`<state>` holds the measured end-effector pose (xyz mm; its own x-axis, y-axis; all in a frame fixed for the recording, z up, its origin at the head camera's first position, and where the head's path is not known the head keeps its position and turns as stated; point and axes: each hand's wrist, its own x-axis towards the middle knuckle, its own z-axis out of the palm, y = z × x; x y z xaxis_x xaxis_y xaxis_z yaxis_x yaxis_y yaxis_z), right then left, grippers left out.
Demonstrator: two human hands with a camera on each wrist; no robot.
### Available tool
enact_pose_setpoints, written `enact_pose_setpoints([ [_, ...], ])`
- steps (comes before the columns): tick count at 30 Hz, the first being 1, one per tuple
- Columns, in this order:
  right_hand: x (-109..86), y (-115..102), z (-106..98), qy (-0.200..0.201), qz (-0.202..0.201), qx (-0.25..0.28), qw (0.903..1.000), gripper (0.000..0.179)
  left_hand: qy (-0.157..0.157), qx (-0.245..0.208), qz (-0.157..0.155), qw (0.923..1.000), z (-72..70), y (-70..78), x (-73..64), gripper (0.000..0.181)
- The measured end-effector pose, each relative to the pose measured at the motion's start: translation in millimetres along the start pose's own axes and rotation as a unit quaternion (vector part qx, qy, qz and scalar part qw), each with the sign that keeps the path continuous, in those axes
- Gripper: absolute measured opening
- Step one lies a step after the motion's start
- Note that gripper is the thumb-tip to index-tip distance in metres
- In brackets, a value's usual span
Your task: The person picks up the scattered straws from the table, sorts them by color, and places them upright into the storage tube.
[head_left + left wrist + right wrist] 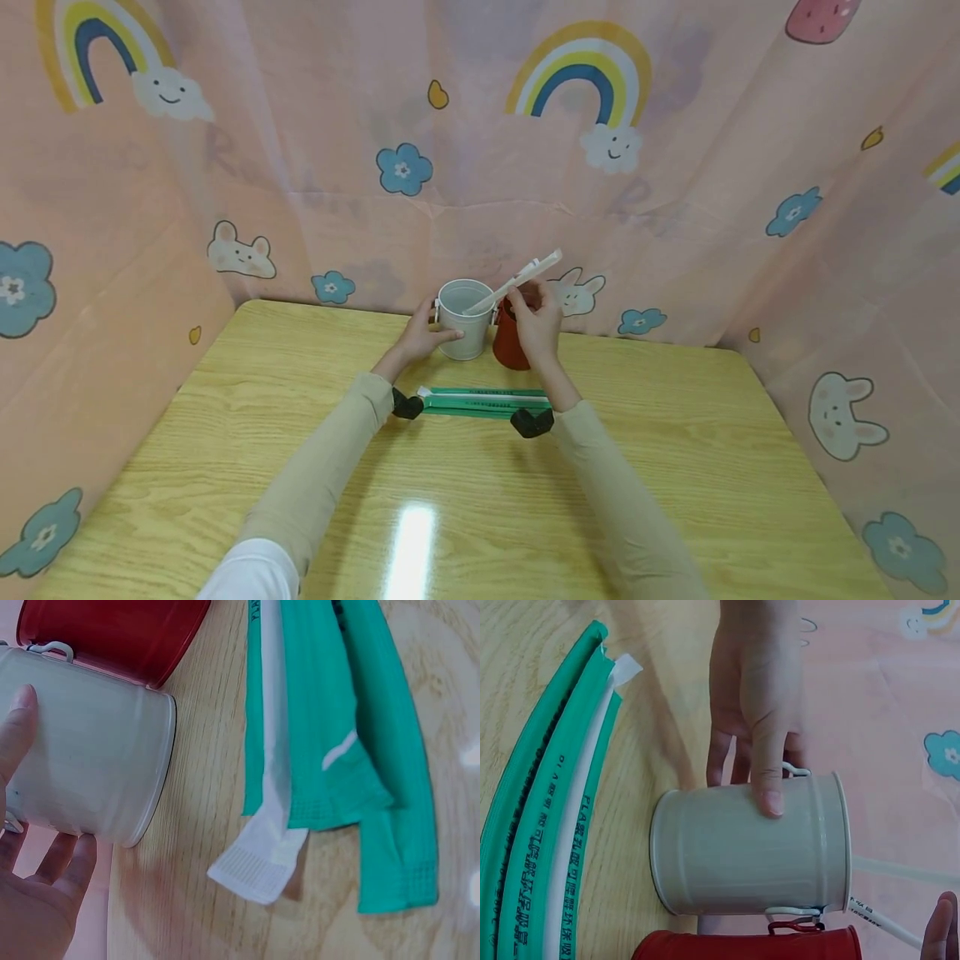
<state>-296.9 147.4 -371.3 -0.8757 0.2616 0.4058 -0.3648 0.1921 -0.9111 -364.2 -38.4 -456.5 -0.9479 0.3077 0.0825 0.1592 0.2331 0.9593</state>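
A pale grey-white metal pail [462, 335] with small side handles stands upright at the back of the table. My left hand [422, 333] grips its left side, the thumb lying across the front in the left wrist view. Thin white paper-wrapped straws [517, 282] slant out of its mouth toward the upper right. At them, my right hand [540, 323] pinches with its fingers; only fingertips show in the right wrist view. Right beside the pale pail is a red pail [510, 343], partly behind the right hand. Green-wrapped straws [322, 720] lie in front, with a white-wrapped straw [274, 750] among them.
The wooden table [465, 483] ends at a pink patterned cloth [315, 167] hanging close behind the pails. Dark wrist-worn pieces [532, 422] hang just over the ends of the green straws.
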Motion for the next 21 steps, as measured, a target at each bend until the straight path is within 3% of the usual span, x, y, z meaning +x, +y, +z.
enact_pose_setpoints([
  [5,8.7,20,4,0.007,0.012,-0.015,0.9998,0.03,-0.001,0.008,0.002,1.0,-0.1,-1.2,1.2,0.084],
  [21,9.8,25,8,-0.032,0.056,-0.108,0.992,0.02,0.002,0.012,0.009,0.9999,-0.4,-1.7,1.2,0.083],
])
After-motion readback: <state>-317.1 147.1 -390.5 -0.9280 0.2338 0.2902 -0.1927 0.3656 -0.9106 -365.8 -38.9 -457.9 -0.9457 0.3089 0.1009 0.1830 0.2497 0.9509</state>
